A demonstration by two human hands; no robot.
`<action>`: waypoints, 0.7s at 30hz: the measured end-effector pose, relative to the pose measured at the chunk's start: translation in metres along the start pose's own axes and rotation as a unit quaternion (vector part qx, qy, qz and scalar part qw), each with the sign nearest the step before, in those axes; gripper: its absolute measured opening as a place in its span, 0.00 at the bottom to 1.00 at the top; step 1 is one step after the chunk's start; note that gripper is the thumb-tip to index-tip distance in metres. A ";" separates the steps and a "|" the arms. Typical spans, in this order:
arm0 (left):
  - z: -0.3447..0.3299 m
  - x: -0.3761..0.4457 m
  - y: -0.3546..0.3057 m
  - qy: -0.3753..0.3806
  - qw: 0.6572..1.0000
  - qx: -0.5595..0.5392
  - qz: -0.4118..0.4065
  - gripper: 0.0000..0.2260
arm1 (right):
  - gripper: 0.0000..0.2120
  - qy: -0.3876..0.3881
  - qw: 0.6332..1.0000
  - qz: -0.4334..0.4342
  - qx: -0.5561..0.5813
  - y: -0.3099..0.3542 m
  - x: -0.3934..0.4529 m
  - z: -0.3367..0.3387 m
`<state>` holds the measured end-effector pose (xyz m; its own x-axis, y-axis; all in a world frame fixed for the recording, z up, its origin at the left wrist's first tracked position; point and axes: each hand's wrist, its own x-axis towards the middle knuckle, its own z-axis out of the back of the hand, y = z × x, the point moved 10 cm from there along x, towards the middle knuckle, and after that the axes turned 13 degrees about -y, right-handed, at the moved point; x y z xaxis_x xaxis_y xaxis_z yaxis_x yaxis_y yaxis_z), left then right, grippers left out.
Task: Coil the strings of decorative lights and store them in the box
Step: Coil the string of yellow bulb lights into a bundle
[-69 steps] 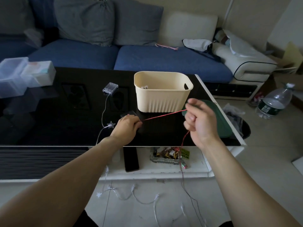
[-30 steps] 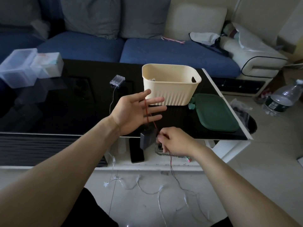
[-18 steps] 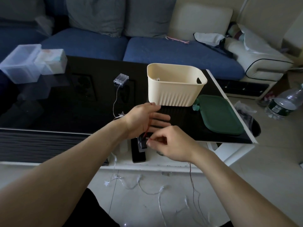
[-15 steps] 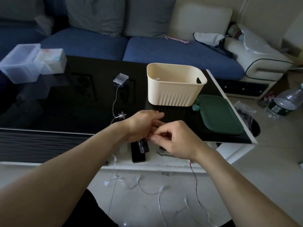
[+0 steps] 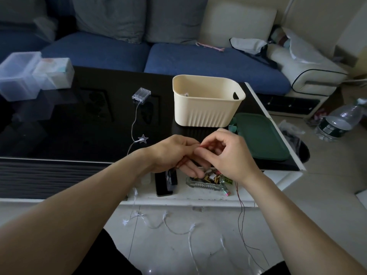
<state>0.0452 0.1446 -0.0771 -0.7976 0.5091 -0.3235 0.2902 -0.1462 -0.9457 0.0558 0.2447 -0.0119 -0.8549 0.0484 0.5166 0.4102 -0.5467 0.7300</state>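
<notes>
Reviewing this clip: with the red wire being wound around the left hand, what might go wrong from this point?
1. The red wire trails to the floor beside the loose star light string; pulling more in may tangle the two.
2. The left hand and right hand work at the table's edge, just above the cluttered tray on the lower shelf; a loop might snag it.
</notes>
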 end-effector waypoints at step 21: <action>-0.004 -0.011 -0.005 0.025 0.991 0.129 -0.025 0.23 | 0.05 0.135 0.979 -0.105 0.115 -0.021 -0.002 -0.014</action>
<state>0.0546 0.1437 -0.0683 -0.7785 0.5614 -0.2808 0.1014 -0.3290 -0.9389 0.0440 0.2441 -0.0347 -0.9679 -0.1002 0.2304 0.2509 -0.3439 0.9049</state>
